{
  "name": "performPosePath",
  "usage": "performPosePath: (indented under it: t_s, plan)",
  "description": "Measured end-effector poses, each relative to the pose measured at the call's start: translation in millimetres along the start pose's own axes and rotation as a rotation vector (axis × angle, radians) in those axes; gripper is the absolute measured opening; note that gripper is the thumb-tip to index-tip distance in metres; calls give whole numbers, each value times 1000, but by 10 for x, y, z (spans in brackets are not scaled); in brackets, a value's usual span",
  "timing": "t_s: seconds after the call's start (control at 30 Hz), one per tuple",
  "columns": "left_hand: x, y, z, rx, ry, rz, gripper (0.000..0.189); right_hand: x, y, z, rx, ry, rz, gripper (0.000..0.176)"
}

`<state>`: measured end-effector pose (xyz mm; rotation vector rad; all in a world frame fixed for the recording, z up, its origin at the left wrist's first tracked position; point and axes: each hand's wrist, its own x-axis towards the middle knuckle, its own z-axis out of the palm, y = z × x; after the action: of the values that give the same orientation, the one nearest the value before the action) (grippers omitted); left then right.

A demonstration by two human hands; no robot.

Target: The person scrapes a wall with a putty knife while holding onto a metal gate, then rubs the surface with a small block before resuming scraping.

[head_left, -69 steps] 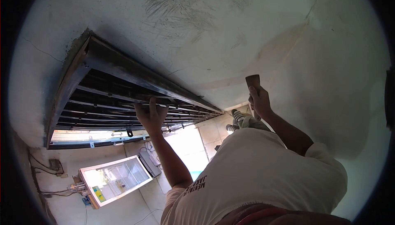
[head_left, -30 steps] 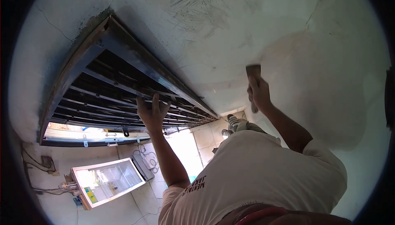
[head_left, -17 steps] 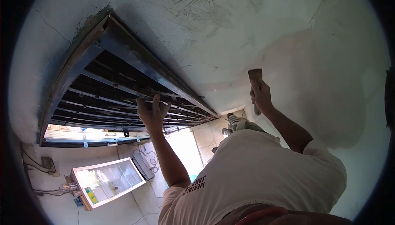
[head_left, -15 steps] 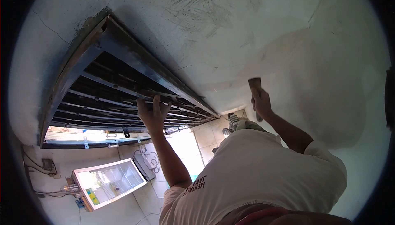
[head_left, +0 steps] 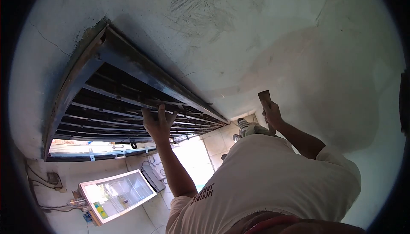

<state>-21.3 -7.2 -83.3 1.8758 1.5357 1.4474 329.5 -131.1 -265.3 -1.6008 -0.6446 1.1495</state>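
My left hand [head_left: 158, 125] is raised to the dark metal folding gate [head_left: 141, 76], its fingers curled at one of the slats. One finger points up along the bars, and the exact grip is partly hidden. On the other side, my right hand [head_left: 272, 113] is closed around a flat dark brown tool [head_left: 264, 95]. Its wider end sticks up above the fist and a narrow end shows below; I cannot make out its exact kind. The tool is apart from both the gate and the wall.
A pale wall [head_left: 239, 58] with scuff marks and cracks runs beside the gate. Below it are a white-framed glass display case [head_left: 119, 193], a grey box [head_left: 152, 178] with cables, and floor tiles [head_left: 214, 143]. My shoes [head_left: 242, 125] stand by the wall's foot.
My right hand and the tool have moved slightly down. My left hand stays at the same slats, and the view has shifted a little.
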Motion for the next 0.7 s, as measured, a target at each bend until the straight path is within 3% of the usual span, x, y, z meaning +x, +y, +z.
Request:
performPosePath:
  t_s: [0.03,0.13,0.27,0.37,0.47,0.5,0.6,0.7]
  plan:
    - [3,-38,11,21,15,33,30,90,-34,-15,-58,28,11,30]
    - [1,-36,29,83,53,140,30,124,-657,113,190,-30,-22,31]
    - [2,36,11,80,21,71,31,-31,-426,55,91,9,-85,32]
    - [-3,-57,4,87,13,79,33,-79,-34,-89,-38,22,33,33]
    - [1,-157,47,9,42,66,34,161,-151,26,-120,101,-166,34]
    - [1,-90,49,3,43,53,34,212,-555,129,26,90,-188,35]
    - [-8,-1,50,1,35,35,34,-5,-590,169,-143,124,-317,33]
    - [-36,-3,70,-41,50,39,34,-76,-192,35,-86,126,-248,32]
